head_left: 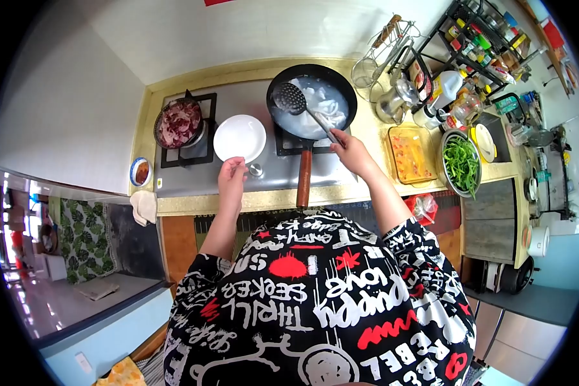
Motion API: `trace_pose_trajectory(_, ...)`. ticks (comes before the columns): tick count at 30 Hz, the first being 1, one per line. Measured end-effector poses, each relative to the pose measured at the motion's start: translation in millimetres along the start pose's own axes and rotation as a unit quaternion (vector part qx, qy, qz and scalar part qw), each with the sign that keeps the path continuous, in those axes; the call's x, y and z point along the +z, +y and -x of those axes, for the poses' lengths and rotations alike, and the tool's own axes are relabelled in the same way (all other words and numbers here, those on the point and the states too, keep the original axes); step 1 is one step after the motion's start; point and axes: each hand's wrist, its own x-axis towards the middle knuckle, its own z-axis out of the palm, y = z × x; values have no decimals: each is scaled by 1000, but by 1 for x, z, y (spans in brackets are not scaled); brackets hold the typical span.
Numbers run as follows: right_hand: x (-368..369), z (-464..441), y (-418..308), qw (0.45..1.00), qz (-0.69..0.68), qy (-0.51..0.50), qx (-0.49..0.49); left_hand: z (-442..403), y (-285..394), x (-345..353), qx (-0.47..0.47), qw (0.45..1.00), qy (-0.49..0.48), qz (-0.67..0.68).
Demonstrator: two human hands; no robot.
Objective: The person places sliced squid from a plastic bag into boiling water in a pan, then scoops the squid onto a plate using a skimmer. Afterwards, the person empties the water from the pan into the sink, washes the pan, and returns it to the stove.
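Observation:
My right hand [352, 153] is closed around the handle of a black slotted skimmer [290, 98]. Its perforated head is over the left side of a wok [273, 114] with a wooden handle. Cloudy liquid and pale, soft white pieces [327, 106] fill the wok; what kind they are I cannot tell. A round white plate [239, 137] is left of the wok, nothing on it. My left hand [233, 174] pinches the plate's near rim, fingers closed.
A pan of raw red meat [179, 122] sits on the left burner, near a small bowl of brown sauce [140, 172]. To the right are a glass dish [410, 154], a bowl of green vegetables [461, 165] and a metal kettle [395, 101]. A cloth [144, 207] hangs over the counter edge.

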Motion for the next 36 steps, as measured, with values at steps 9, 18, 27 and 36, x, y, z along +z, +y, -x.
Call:
trace_pose_trajectory(9,-29,1,13,948,227,198,-101,-7,-9,-7,-9,1000,-1,3)
trace_pose_trajectory(18,-114,49,-33,988,147,-46,5,-10,0,0,-12,1000,-5,3)
trace_pose_trajectory(27,-98,15,-7,976,213,39,15,-10,-7,2,-14,1000,-14,9)
trace_pose_trajectory(36,-79,-13,22,938,226,239,-104,-4,-9,1,-19,1000,-4,18)
